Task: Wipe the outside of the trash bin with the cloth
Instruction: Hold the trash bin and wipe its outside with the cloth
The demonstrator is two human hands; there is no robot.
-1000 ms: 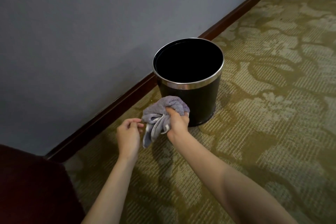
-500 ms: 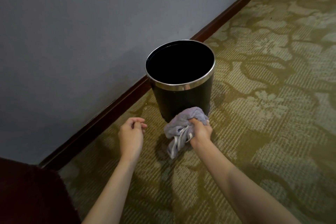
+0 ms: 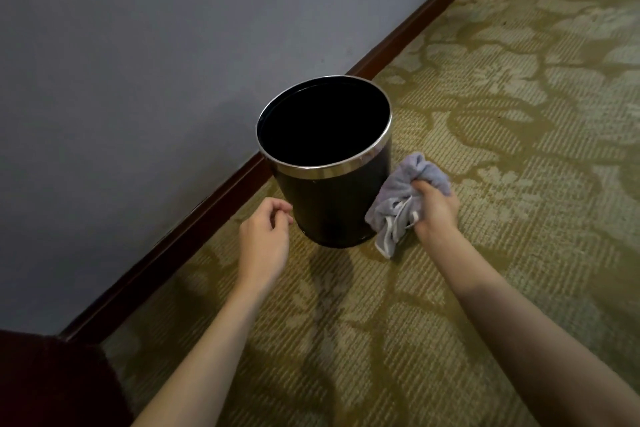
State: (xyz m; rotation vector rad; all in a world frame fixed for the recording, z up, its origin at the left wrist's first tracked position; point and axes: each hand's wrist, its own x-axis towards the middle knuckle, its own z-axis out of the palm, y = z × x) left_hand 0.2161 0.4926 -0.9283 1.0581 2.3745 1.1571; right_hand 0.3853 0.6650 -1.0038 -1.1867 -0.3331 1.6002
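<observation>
1. The floor is an olive-green carpet (image 3: 502, 184) with a pale floral pattern; it meets a grey-blue wall (image 3: 156, 62) along a dark wooden skirting board (image 3: 214, 198).
2. The trash bin (image 3: 332, 204), black with a silver band at its rim, stands upright on the carpet just beside the skirting board. Its mouth is open and the inside is dark.
3. Your right hand (image 3: 434, 211) has its grip closed round a bunched grey-lilac cloth (image 3: 398, 194). The cloth lies against the bin's lower right side, and a loose end hangs down to the carpet.
4. Your left hand (image 3: 265, 239) hangs at the bin's lower left side, fingers loosely curled, holding nothing. Whether the fingertips touch the bin wall cannot be told.
5. A dark red furnishing (image 3: 45, 381) fills the lower left corner; what it is cannot be told.
</observation>
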